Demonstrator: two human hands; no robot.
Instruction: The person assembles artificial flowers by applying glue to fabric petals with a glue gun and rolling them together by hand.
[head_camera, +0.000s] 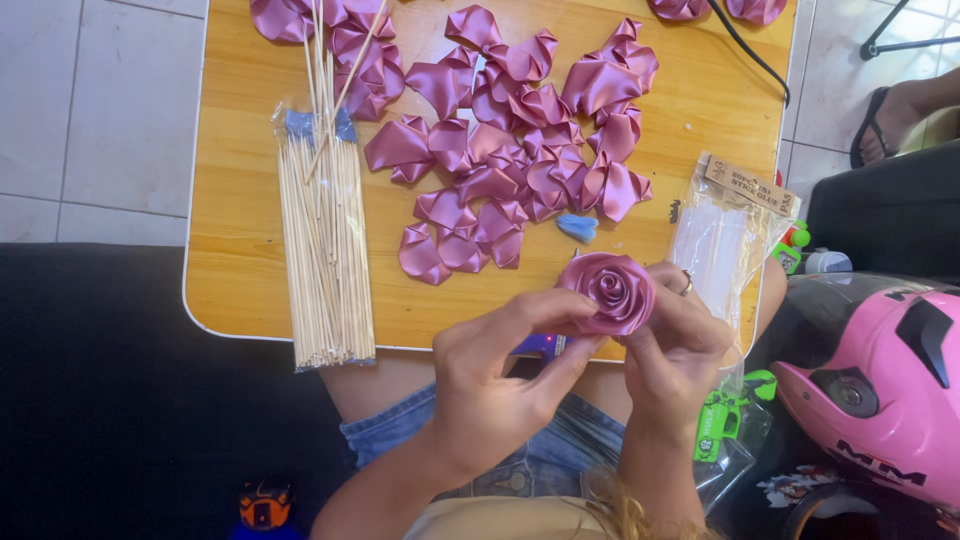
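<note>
Both hands hold one satin rose (608, 290) between them, just above the near edge of the table (240, 290). The left hand (495, 385) comes from the near left and its fingers are closed around the left and lower side of the rose, with the thumb pressing below the bloom. The right hand (675, 345) is on the right side, a ring (687, 285) on one finger, and its fingers curl tight around the right edge of the outer petals. So both hands are gripping, none is open.

The rose faces up to the camera: the spiral centre is seen from above, so its long axis goes more or less down, away from the view, into the space between the palms. If there is a stick under it I cannot tell, the hands hide that part. The two hands are about equally near; the left one covers more of the underside, the right one holds the rim.

Farther on the table lies a heap of folded petals (500, 150) in the same mauve colour, apart from the hands. To the far left is a bag of sticks (325, 260), its long side running near to far. At the right, just beside the right hand, lies a bag of glue sticks (715, 250). A pink helmet (880, 390) stands off the table at the near right
</note>
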